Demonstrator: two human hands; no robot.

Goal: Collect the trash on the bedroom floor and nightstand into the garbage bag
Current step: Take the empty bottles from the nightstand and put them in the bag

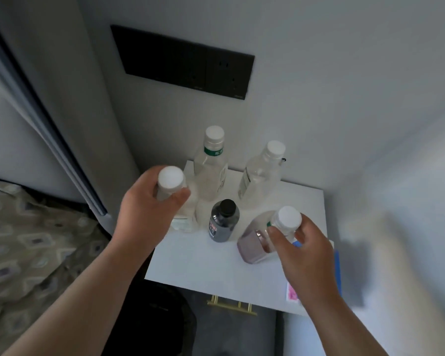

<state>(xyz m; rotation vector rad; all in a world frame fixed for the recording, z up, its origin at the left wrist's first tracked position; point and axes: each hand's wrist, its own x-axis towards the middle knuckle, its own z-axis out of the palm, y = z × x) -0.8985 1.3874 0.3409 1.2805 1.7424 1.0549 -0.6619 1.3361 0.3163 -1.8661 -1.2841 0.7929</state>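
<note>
- The left hand [144, 214] hides most of the clear bottle [171, 177]. Only its white cap and a strip of its lower body show.
- A dark shape [152, 322] lies low in front of the nightstand [203, 265]. It is too dim to tell whether it is a bag.
- A pink paper [292, 292] and a blue thing [338, 268] sit at the nightstand's right edge, partly covered by the right hand [303, 253] and its wrist.
- The bed [23, 240] is cut off at the left.
- Left fingers and thumb curl round the clear bottle's neck, just under the cap.
- Right fingertips pinch the pink bottle [252, 245] below its white cap. It tilts, with pinkish liquid in its lower part.
- The small dark bottle [224, 220], black-capped, stands upright between the two held ones. Its contents cannot be made out.
- At the back stand the banded bottle [211, 163] and the plain bottle [261, 173], both see-through. Whether they hold water or nothing is unclear.
- All five bottles are on or just over the nightstand top.
- A black panel [183, 61] is on the wall above.
</note>
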